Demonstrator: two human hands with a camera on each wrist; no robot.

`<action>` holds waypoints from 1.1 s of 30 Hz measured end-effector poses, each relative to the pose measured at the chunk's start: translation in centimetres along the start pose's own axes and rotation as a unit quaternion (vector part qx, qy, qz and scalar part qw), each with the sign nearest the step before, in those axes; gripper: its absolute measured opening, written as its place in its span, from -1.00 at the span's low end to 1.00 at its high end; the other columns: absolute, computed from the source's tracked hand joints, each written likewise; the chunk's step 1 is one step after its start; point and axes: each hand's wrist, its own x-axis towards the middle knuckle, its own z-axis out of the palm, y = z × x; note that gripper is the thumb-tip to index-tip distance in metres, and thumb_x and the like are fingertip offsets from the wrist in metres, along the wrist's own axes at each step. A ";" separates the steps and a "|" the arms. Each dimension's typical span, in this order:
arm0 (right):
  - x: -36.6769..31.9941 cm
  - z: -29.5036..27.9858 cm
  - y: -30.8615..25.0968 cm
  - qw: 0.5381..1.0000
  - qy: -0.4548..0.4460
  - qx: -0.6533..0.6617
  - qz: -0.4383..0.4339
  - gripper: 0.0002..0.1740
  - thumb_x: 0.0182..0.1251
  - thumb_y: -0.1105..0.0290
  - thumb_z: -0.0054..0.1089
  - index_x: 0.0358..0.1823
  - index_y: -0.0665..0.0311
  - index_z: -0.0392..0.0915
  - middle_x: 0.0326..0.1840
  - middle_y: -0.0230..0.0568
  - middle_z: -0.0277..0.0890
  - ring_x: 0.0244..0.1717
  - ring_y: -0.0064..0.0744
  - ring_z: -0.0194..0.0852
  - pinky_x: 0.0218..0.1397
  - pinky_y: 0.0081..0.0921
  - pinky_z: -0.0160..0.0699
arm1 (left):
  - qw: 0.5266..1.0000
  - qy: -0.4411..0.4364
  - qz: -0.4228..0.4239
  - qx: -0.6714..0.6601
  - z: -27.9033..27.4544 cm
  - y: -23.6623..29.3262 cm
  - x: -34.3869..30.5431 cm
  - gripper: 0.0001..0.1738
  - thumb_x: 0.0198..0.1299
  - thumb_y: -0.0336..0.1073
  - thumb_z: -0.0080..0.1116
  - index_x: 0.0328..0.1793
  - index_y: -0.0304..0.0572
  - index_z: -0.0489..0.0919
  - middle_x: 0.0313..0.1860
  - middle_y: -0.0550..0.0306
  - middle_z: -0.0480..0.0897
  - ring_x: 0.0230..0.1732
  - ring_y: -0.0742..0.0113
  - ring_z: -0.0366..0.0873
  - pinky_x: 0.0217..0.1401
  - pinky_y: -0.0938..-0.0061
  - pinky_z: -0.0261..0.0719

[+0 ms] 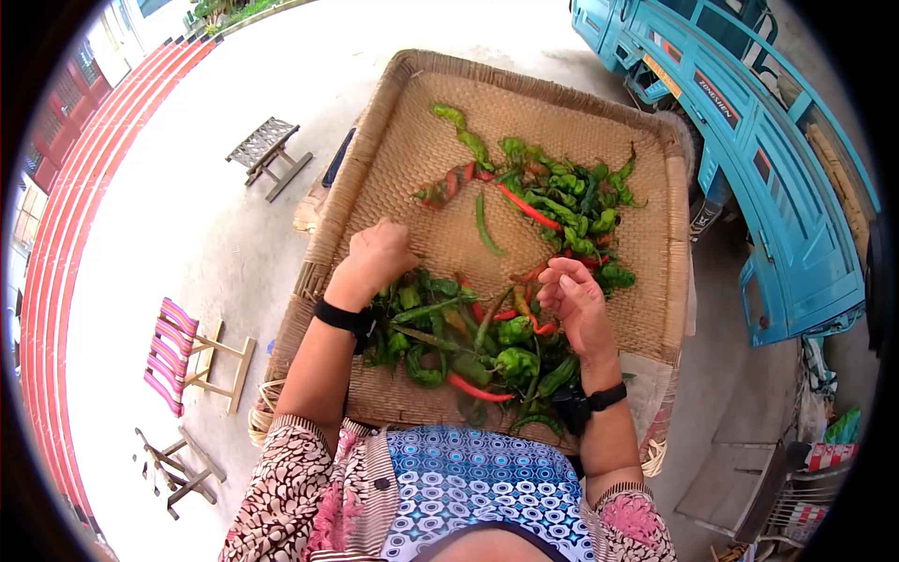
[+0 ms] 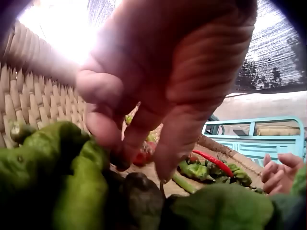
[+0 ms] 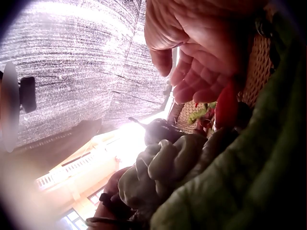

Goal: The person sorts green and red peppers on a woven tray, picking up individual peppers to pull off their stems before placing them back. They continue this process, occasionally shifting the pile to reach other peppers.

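A shallow woven basket tray [image 1: 323, 220] holds green and red peppers. My left hand [image 1: 379, 255] hovers over the left edge of the near pile of peppers [image 1: 517, 363], fingers bent downward. In the left wrist view, a gap shows between the thumb and fingers, with the fingertips right above a dark pepper [image 2: 142, 194] and its stem. Beyond the near pile's right side, my right hand [image 1: 576, 304] is raised, palm turned up and fingers loosely curled around nothing. A red pepper [image 3: 225, 106] appears just below its fingers in the right wrist view.
A second heap of peppers [image 1: 571, 197] lies at the tray's far right, and a single slim green pepper [image 1: 485, 225] lies mid-tray. Small folding stools [image 1: 173, 356] stand left on the concrete. A blue cargo vehicle [image 1: 787, 178] is parked close on the right.
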 end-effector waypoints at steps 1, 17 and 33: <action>0.0 0.0 -0.1 1.000 -0.001 -0.002 0.004 -0.70 0.48 0.36 0.05 0.16 0.28 0.45 -0.04 -0.24 0.58 -0.15 -0.49 0.60 -0.06 -0.53 0.59 | 1.000 -0.007 0.001 0.009 0.6 -0.3 0.2 -0.70 -0.01 -0.17 0.34 -0.17 -0.10 0.61 -0.21 -0.03 0.59 -0.01 0.03 0.57 -0.03 0.17 0.56; -0.4 0.8 -0.3 0.999 -0.019 -0.027 -0.002 -0.69 0.46 0.40 0.07 0.18 0.25 0.43 -0.02 -0.23 0.58 -0.16 -0.48 0.59 -0.07 -0.55 0.57 | 0.818 -0.030 0.136 -0.558 -3.6 4.8 -1.4 -0.86 0.32 -0.34 0.19 -0.13 -0.20 0.47 -0.39 0.38 0.51 -0.46 0.67 0.45 -0.48 0.70 0.37; -0.1 6.8 -1.3 0.977 -0.022 -0.211 -0.006 -0.71 0.37 0.46 0.22 0.05 0.31 0.41 -0.16 -0.25 0.61 -0.31 -0.63 0.50 -0.27 -0.65 0.47 | 0.760 -0.073 0.185 -0.618 -1.3 7.5 -1.9 -0.68 0.29 -0.23 0.27 -0.01 -0.27 0.45 -0.27 0.24 0.57 -0.34 0.52 0.53 -0.32 0.60 0.52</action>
